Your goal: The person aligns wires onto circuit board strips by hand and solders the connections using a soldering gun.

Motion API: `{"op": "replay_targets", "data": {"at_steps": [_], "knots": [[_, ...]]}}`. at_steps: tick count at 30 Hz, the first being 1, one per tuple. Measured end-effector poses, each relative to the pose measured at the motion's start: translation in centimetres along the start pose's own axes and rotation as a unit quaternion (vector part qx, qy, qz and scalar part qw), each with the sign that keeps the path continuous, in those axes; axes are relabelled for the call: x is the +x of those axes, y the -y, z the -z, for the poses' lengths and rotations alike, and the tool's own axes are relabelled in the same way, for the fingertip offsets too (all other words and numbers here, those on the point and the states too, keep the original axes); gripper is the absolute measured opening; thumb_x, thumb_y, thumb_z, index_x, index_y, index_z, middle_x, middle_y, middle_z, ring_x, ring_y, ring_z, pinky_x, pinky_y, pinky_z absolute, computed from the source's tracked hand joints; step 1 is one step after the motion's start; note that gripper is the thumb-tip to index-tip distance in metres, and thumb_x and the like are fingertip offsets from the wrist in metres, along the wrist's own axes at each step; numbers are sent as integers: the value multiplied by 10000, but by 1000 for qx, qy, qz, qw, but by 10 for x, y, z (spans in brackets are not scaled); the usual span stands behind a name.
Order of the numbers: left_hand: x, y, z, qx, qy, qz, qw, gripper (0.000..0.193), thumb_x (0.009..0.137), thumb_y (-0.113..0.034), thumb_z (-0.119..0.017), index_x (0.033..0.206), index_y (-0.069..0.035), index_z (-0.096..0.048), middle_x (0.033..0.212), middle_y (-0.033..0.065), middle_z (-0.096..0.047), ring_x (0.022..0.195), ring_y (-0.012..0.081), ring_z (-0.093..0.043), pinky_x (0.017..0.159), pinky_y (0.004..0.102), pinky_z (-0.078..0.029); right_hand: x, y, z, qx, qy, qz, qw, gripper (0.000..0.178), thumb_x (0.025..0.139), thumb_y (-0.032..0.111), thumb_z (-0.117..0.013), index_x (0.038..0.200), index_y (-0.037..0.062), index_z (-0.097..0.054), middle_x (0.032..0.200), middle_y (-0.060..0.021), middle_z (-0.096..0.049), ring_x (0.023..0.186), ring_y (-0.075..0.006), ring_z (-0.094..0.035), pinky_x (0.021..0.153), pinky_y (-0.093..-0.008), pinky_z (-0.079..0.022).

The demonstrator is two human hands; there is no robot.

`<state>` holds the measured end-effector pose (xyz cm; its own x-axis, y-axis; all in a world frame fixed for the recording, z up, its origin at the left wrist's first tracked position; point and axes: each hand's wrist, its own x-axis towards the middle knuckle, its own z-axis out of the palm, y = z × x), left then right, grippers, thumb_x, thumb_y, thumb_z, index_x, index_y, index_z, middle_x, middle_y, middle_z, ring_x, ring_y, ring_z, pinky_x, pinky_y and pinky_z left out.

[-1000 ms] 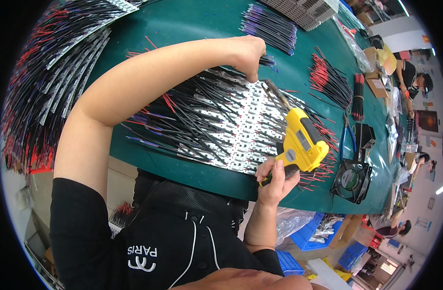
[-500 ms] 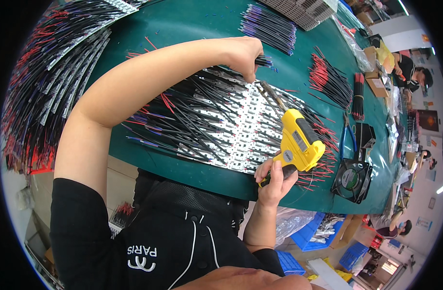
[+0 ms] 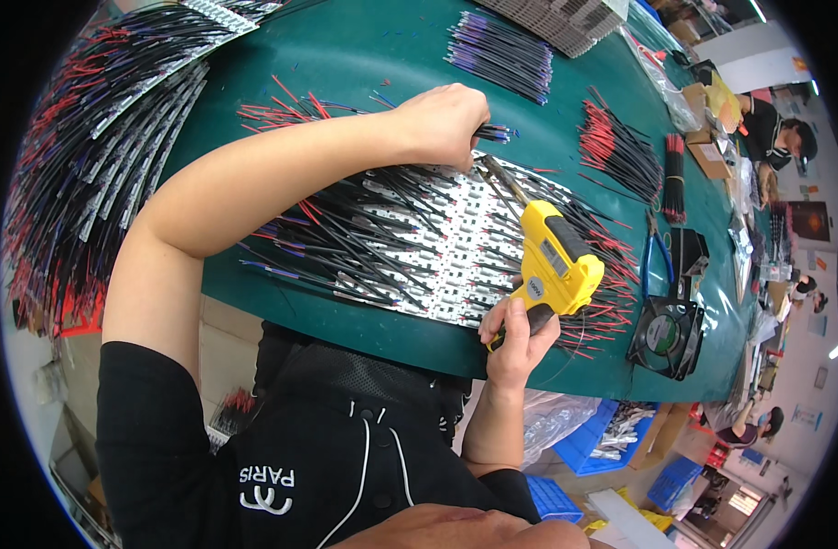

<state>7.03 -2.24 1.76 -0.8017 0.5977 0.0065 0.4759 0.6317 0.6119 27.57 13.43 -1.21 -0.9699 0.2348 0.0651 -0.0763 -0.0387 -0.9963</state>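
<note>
My right hand (image 3: 520, 340) grips a yellow soldering gun (image 3: 556, 261) by its handle, with a finger near the trigger. The gun's metal tip points to the far edge of a white circuit board panel (image 3: 456, 261). Black wires with red or blue-purple ends fan out from both sides of that panel. Reaching across the boards, my left hand (image 3: 448, 126) is closed on a small bundle of black wires (image 3: 498, 134), whose blue ends stick out to the right. Its fingers are close to the gun's tip; the exact contact point is too small to make out.
On the green table (image 3: 382, 46) lie purple-ended wires (image 3: 501, 57), loose red-ended wires (image 3: 620, 151) and a tied wire bundle (image 3: 675, 178). Pliers (image 3: 657, 252) and a black fan (image 3: 668, 339) stand at the right. Wired boards (image 3: 117, 165) pile up at left. Other people work farther right.
My left hand has moved slightly toward me with the wires. The soldering gun has shifted a little to the left, its tip still near the panel's far edge. The whole view has shifted slightly.
</note>
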Motion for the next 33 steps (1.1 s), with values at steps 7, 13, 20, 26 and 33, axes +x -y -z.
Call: {"op": "replay_targets", "data": {"at_steps": [7,13,20,26,33], "knots": [[-2,4,-4,5,-17,-7,1000,125,579,-53,-663,638,33,-594,651,187,-596,658,311,-602,638,367,-466,-1,5,1,58,-30,6,998,364,879,110,-427,1150,-129,-384,524,-49,-419,377,-94,-363,357,-225,-347],[1,14,4,-32,31,21,999,150,627,-92,-670,689,31,-612,659,147,-615,641,229,-607,624,329,-468,-3,3,2,63,-31,4,998,352,884,111,-423,1149,-117,-390,525,-46,-417,378,-89,-360,360,-222,-348],[-4,9,2,-56,20,33,998,170,631,-110,-673,704,33,-616,655,138,-613,624,195,-594,620,312,-464,-2,2,-1,38,-14,21,999,250,880,102,-454,1055,-73,-424,530,-49,-429,387,-94,-378,367,-226,-342],[-6,5,1,-35,5,37,999,169,607,-95,-672,697,36,-614,659,151,-615,625,214,-598,627,319,-466,-2,-5,2,46,-4,6,999,161,888,112,-469,960,-29,-437,542,-49,-443,393,-102,-394,372,-224,-343],[-7,5,-1,-47,-7,46,998,182,595,-100,-678,695,38,-615,653,147,-615,622,211,-601,620,322,-468,0,-3,1,-11,6,9,1000,147,886,102,-465,947,-29,-441,536,-53,-447,387,-101,-395,372,-224,-342]]}}
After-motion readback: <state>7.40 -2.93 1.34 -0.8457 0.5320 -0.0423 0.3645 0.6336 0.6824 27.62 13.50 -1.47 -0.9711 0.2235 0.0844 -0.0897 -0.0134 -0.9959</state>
